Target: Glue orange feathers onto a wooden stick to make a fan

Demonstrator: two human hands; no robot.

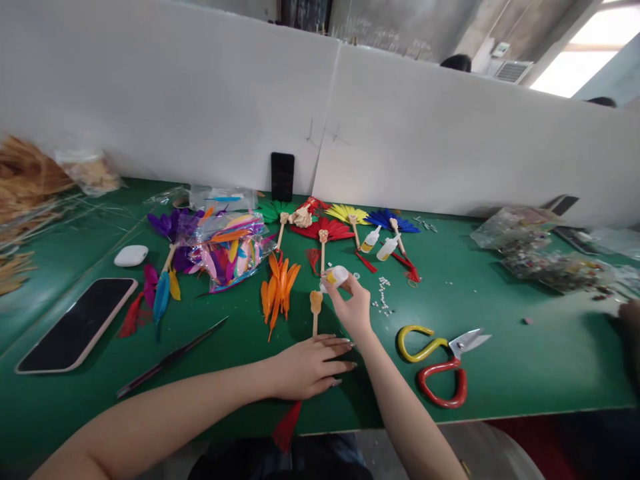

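Slim bare forearms (200,400), lower left and lower right of frame. Long, shiny nails (337,383) on left hand (311,367). Dark clothing (225,461), bluish patches, bottom centre.

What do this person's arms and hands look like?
Both forearms are bare in this picture, with no sleeves or bracelets that I can see. The left hand and the right hand wear no gloves. The left hand's fingernails look long and shiny, but they're too small to tell their exact colour.
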